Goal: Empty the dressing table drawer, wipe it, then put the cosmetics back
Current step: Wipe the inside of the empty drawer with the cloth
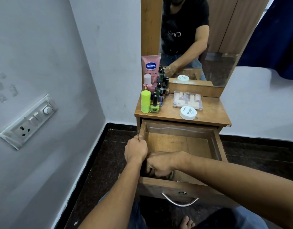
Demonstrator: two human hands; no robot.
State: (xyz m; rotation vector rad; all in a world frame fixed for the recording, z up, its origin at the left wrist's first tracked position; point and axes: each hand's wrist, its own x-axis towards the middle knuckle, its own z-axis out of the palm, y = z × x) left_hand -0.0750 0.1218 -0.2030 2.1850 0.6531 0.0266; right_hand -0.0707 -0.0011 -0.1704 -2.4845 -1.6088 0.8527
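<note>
Emptying of the drawer [178, 144]: apparently all but done; floor bare beyond the hands, only the near-left corner under the right hand hidden.
Right hand [159, 164]: low in that near corner, fingers curled round a dark object [170, 176]; cloth or last item, cannot tell.
Left hand [136, 150]: just left of the right hand, gripping the top edge of the drawer's left wall.
Wiping: possibly under way, otherwise next; not confirmable.
Cosmetics: well beyond both hands, up on the tabletop [213, 111]; bottles [155, 96] clustered ahead of the left hand, clear case [188, 100] and white jar [188, 113] ahead and right of the right hand.
Putting back: not yet begun, judging by the bare drawer.
</note>
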